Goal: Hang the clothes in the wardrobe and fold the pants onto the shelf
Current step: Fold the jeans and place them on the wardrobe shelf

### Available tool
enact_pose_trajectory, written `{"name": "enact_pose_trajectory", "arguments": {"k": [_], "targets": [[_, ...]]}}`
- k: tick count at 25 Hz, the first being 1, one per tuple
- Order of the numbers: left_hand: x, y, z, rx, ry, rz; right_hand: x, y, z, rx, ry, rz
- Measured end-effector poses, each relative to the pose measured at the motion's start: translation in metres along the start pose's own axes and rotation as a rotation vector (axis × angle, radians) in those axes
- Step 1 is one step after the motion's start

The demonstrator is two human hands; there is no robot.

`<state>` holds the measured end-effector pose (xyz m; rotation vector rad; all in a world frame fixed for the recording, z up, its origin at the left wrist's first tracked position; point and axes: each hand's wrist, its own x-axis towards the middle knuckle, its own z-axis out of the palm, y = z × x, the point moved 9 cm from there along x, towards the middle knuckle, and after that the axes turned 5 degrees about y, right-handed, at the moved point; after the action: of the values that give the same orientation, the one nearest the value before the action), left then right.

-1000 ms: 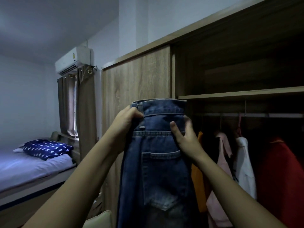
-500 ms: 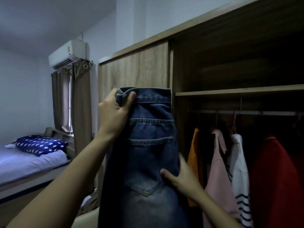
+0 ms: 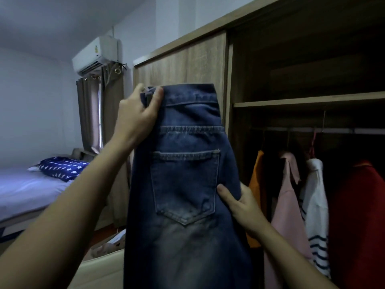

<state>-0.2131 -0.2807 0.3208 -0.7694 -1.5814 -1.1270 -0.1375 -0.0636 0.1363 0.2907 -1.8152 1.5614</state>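
Jeans (image 3: 187, 184) hung lengthwise, left hand (image 3: 137, 119) pinching the waistband, right hand (image 3: 239, 203) clasping the lower edge; unsupported legs below could swing and spoil the fold.

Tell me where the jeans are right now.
In the head view the jeans hang mid-frame before the wardrobe, left hand gripping the waistband, right hand holding the right edge beside the orange garment.

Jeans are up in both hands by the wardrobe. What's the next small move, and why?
Probably fold the jeans in half: they hang full length, left hand gripping the waistband, right hand at the side seam, too long for the shelf.
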Motion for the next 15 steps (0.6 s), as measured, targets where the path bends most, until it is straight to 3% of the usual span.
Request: {"name": "enact_pose_trajectory", "arguments": {"k": [2,4,6,7,9,11,13,15], "targets": [[0.030,-0.032,0.010,0.073,-0.157,-0.229,0.013,-0.018,0.007,0.049,0.013,0.007],[0.029,-0.060,0.024,-0.388,-0.352,-0.545,0.035,-0.025,0.013,0.075,0.034,0.054],[0.000,-0.076,0.037,-0.965,-0.440,-0.695,0.054,-0.016,0.015,0.140,0.097,0.152],[-0.035,-0.085,0.041,-1.102,-0.452,-0.783,0.059,-0.008,0.013,0.188,0.142,0.208],[-0.131,-0.114,0.054,-0.991,-0.456,-1.057,0.063,0.010,0.003,0.242,0.210,0.283],[-0.190,-0.126,0.060,-0.833,-0.499,-1.099,0.060,0.028,-0.005,0.205,0.154,0.378],[-0.200,-0.136,0.060,-0.724,-0.530,-1.039,0.042,0.047,-0.002,0.076,-0.100,0.491],[-0.198,-0.146,0.053,-0.704,-0.454,-1.053,0.016,0.073,-0.005,-0.119,-0.286,0.580]]}}
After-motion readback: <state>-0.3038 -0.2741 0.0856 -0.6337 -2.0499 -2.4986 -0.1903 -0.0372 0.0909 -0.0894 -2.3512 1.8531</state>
